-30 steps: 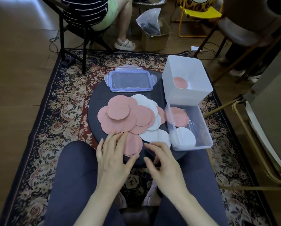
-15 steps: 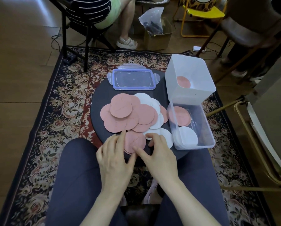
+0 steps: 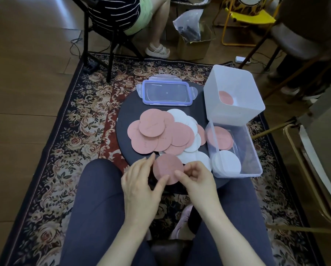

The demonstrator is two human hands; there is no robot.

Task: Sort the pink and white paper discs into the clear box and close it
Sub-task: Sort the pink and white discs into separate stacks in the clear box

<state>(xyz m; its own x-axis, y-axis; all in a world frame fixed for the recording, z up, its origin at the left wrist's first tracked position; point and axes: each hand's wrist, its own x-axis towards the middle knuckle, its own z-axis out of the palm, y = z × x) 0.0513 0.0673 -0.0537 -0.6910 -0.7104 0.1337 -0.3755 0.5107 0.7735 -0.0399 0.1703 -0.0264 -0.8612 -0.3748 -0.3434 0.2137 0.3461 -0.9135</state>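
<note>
Both my hands hold one pink paper disc [image 3: 167, 167] lifted at the near edge of the round dark table [image 3: 129, 114]. My left hand [image 3: 140, 181] pinches its left edge between thumb and fingers. My right hand [image 3: 196, 179] pinches its right edge with curled fingers. A pile of pink discs [image 3: 157, 134] and white discs [image 3: 191, 158] overlaps on the table. The clear box [image 3: 252, 150] at the right holds a pink disc [image 3: 219, 138] at the far end and a white disc [image 3: 228, 162] at the near end. Its clear lid [image 3: 166, 92] with a purple rim lies at the back.
A tall white plastic bin [image 3: 235, 112] with one pink disc inside stands behind the clear box. A patterned rug [image 3: 68, 131] lies under the table. A seated person [image 3: 141, 22] and chairs are at the back; a metal frame [image 3: 302, 169] stands at the right.
My hands closed in on the nearest pink disc and lifted it off the table edge; now both pinch it between them.
</note>
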